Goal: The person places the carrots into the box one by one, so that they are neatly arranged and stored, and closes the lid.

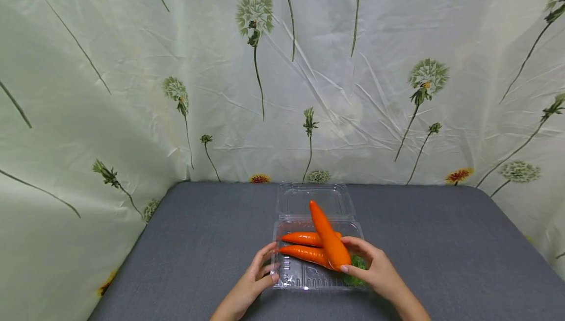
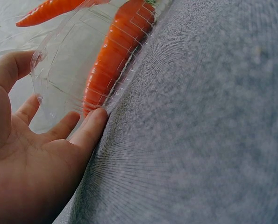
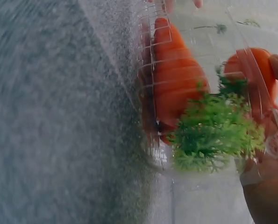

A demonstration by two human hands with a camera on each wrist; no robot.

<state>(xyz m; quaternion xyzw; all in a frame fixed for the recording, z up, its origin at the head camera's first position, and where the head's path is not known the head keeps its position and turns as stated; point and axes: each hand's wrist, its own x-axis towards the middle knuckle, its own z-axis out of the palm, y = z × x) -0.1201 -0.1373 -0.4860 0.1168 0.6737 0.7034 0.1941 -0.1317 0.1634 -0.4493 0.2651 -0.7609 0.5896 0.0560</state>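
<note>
In the head view, my right hand (image 1: pixel 372 267) grips the thick end of an orange carrot (image 1: pixel 328 237), its tip tilted up and away over the container. Under it, two more carrots (image 1: pixel 302 251) lie side by side in a clear plastic clamshell container (image 1: pixel 291 281), tips to the left. Feathery green leaves (image 3: pixel 213 130) fill the right end, seen through the wall in the right wrist view. My left hand (image 1: pixel 253 279) holds the container's left end, thumb by the front corner. The left wrist view shows those fingers (image 2: pixel 89 128) against the clear wall.
The container's hinged lid (image 1: pixel 315 201) lies folded back toward the far edge. Everything stands on a grey cloth-covered table (image 1: pixel 212 233). Behind it and along the sides hangs a pale curtain (image 1: pixel 212 56) printed with dandelions.
</note>
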